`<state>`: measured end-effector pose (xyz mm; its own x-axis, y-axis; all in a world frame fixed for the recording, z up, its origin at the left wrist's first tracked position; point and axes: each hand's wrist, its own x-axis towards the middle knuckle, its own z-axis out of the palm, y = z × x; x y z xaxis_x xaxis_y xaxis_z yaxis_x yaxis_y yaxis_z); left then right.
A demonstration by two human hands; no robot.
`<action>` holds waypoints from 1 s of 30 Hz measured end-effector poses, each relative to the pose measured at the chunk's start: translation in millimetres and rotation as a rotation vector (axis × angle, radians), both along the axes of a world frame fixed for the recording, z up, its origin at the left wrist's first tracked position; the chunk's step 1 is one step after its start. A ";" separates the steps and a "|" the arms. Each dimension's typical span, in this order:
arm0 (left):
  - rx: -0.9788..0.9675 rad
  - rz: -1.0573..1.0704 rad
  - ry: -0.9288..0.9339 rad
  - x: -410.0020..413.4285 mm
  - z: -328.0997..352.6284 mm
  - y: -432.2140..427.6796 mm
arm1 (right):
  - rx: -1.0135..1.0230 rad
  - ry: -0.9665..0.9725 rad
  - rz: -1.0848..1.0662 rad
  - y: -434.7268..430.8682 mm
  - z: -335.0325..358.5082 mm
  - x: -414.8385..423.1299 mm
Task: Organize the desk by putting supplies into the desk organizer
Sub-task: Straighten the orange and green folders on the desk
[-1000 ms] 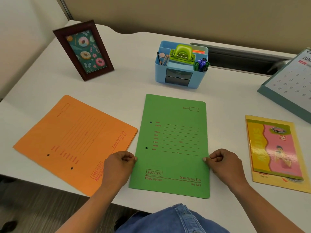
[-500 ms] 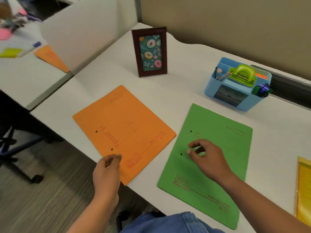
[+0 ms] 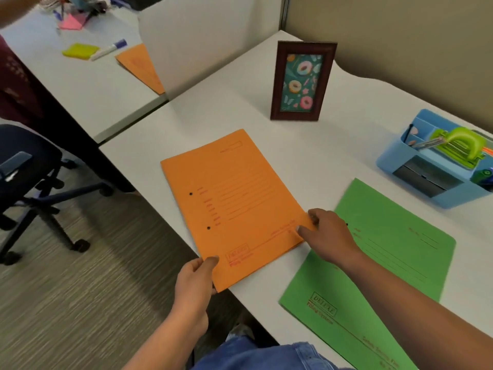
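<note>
Right now, nearest the camera, blue jeans are showing at the bottom of the view. Left hand is pinching the near corner of the orange folder, thumb on top, fingers underneath. That corner is hanging just over the front edge of the desk. Right hand is reaching across and closing thumb and curled fingers on the same folder's right corner. The rest of the folder is lying flat on the desk, turned at an angle to the front edge.

Green folder is lying flat to the right of it, along the front edge, with the right forearm crossing over it. The two folders are sitting just beside each other; can't tell if they are touching under the hand.

Further back, the blue desk organizer is sitting toward the desk's right side, cut off by the frame edge. It is carrying a green hole punch on top and pencils in a left compartment. Picture frame is standing upright near the back edge, well apart from the organizer.

Off to the left, an office chair is standing on the floor beside the neighbouring desk.
</note>
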<state>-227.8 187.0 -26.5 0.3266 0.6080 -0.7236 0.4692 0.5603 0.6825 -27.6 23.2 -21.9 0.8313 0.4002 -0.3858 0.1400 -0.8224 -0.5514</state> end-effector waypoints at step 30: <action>0.297 -1.008 -0.196 74.6 21.0 -92.3 | 0.600 0.123 -0.966 -209.9 11.1 -120.5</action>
<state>-153.2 94.7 -5.5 0.8716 0.1356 -0.4710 0.4901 -0.2263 0.8418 -148.1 -186.7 -10.8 0.8616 -0.2383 -0.4483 -0.4896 -0.1563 -0.8578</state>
